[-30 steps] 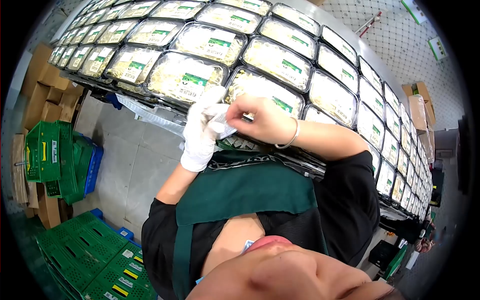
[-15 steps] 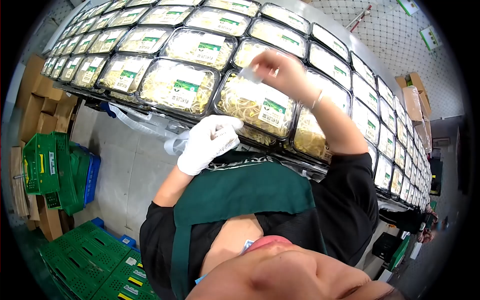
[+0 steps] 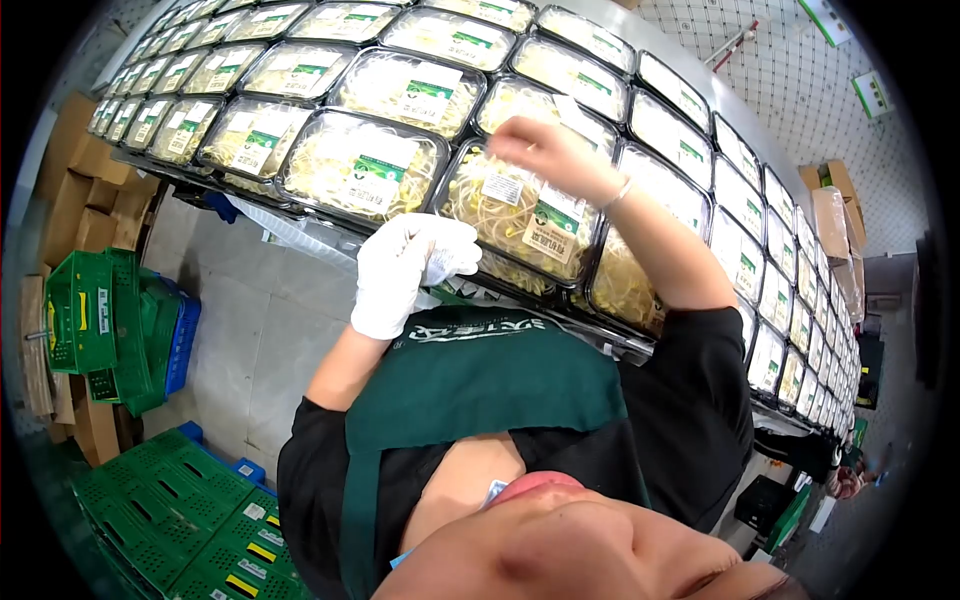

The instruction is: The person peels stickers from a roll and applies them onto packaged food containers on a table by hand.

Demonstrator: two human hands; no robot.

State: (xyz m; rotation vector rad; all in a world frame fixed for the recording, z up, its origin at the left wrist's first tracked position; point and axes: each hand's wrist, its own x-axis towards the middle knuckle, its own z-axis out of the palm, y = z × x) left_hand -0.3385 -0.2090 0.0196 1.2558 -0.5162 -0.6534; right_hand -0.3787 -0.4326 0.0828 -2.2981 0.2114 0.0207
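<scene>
Fingers of the bare R hand [image 3: 555,160], just above ctr of frame, are bent & bunched over a clear-lidded pack of sprouts [image 3: 480,225]; the tips are blurred, so whether anything is pinched can't be told. Just below those fingertips, a small white printed sticker [image 3: 501,188] is seen on the pack's lid, & toward the lid's lower R a green-and-white label [image 3: 557,220] is carried. Fingers of the white-gloved L hand [image 3: 405,262], L of ctr, are curled in together by the pack's lower L corner; what's held, if anything, can't be made out. A thin bracelet [image 3: 621,190] is worn on the R wrist. Below the pack's front edge, another pack [image 3: 515,276] is partly seen. Rows of similar labelled packs [image 3: 370,170] are spread from upper L across the top & down the R side. At btm ctr, a dark green apron [image 3: 480,385] is worn over black sleeves [image 3: 690,385]. Green crates [image 3: 165,500] are stacked lower L, w/ a blue crate [image 3: 183,345] higher up, near cardboard boxes [image 3: 90,195] at the L edge.
</scene>
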